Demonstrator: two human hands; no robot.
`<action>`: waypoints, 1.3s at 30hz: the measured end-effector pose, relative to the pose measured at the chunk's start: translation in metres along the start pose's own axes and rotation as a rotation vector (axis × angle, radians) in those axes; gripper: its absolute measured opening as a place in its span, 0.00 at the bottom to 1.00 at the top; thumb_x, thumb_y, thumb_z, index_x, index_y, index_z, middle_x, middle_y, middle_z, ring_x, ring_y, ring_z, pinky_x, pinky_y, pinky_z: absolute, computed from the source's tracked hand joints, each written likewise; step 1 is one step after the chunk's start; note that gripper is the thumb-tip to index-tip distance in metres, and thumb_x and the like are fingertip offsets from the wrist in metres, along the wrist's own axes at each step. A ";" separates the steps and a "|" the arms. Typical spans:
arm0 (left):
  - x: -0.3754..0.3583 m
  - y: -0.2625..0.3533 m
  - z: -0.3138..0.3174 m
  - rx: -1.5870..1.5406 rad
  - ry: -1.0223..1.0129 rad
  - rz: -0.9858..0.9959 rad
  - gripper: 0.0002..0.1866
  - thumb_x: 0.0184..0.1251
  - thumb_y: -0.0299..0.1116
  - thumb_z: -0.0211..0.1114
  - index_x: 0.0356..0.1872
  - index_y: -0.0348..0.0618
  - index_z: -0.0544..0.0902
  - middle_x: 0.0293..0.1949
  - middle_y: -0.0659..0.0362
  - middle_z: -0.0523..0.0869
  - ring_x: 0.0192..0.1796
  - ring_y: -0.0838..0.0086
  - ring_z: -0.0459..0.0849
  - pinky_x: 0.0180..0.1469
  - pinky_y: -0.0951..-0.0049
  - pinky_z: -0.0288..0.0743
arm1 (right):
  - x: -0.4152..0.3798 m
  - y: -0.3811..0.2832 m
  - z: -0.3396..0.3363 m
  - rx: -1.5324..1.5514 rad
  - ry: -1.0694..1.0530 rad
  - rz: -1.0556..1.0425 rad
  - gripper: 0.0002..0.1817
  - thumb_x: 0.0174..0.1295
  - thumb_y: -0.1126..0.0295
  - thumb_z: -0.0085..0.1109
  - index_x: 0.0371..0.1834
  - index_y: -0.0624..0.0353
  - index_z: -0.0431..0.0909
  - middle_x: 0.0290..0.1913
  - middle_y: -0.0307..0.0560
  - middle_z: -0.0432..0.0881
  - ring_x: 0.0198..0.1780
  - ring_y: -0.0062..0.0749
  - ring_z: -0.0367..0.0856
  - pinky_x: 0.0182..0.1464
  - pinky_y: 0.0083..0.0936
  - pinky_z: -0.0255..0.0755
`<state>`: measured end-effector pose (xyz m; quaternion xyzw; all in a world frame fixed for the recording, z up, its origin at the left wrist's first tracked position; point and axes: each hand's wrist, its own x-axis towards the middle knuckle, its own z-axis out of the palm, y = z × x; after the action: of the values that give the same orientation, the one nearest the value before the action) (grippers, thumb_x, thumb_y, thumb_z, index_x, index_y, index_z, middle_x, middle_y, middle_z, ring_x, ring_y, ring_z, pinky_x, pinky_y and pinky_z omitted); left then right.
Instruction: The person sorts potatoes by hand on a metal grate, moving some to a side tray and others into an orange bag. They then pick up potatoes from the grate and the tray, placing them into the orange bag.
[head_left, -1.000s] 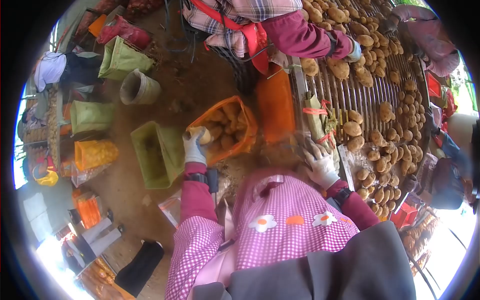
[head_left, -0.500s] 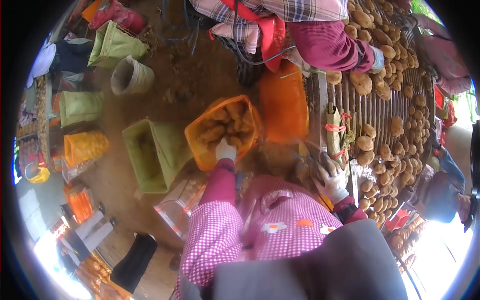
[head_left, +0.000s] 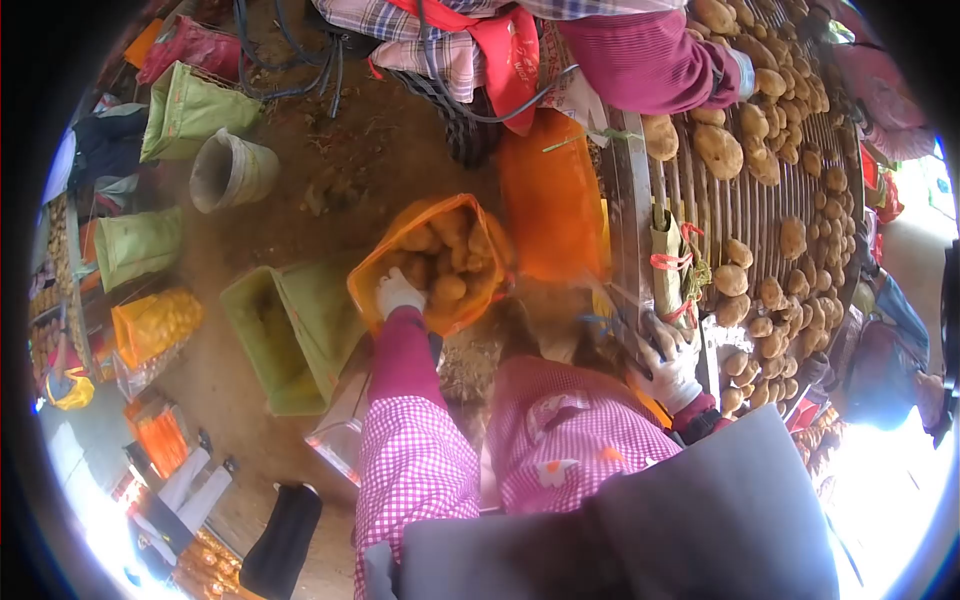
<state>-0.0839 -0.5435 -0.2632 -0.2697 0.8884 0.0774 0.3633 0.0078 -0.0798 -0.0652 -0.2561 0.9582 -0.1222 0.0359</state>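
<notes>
My left hand [head_left: 400, 293], in a white glove, is at the near left rim of an orange mesh bag [head_left: 482, 312] that holds several potatoes [head_left: 440, 250]. Its fingers look curled on the rim, though their tips are partly hidden. On the right, my right hand [head_left: 668, 365], gloved with dirt-darkened fingers, rests open on the edge of a slatted sorting conveyor [head_left: 690, 195]. Beside its fingers lies a green bundle [head_left: 665, 262] tied with red string. Loose potatoes [head_left: 731, 280] lie on the slats just past it.
An open green bag [head_left: 320, 310] stands left of the orange one. Another orange bag [head_left: 555, 200] hangs at the conveyor side. Farther left are a white bucket [head_left: 235, 170] and more sacks. A co-worker's sleeve [head_left: 650, 65] reaches over the conveyor; other people stand across it.
My left hand has moved left from over the potatoes to the bag's left rim. My right hand stays on the conveyor edge. The whole view has shifted slightly.
</notes>
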 end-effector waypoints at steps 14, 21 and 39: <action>-0.019 -0.031 0.058 0.518 0.234 0.214 0.37 0.72 0.39 0.60 0.83 0.55 0.65 0.84 0.53 0.62 0.81 0.55 0.67 0.77 0.61 0.69 | -0.009 0.007 -0.014 0.089 -0.042 0.021 0.30 0.52 0.58 0.74 0.64 0.42 0.84 0.66 0.46 0.80 0.63 0.43 0.81 0.61 0.48 0.71; -0.043 0.003 -0.002 0.073 0.248 0.151 0.32 0.68 0.44 0.70 0.69 0.38 0.77 0.73 0.39 0.74 0.75 0.47 0.73 0.77 0.52 0.67 | -0.022 0.015 0.006 0.169 0.160 -0.044 0.31 0.57 0.58 0.70 0.67 0.40 0.80 0.75 0.43 0.74 0.67 0.41 0.76 0.62 0.46 0.72; -0.280 0.260 -0.036 -0.250 0.714 1.297 0.30 0.62 0.28 0.75 0.67 0.38 0.79 0.71 0.43 0.76 0.74 0.48 0.74 0.76 0.51 0.67 | -0.089 0.030 -0.076 0.708 0.248 0.199 0.26 0.63 0.62 0.68 0.65 0.56 0.82 0.56 0.56 0.86 0.57 0.54 0.85 0.61 0.43 0.79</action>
<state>-0.0798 -0.2187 -0.0598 0.2598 0.9176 0.2841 -0.0990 0.0604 0.0066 0.0008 -0.1168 0.8741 -0.4713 0.0175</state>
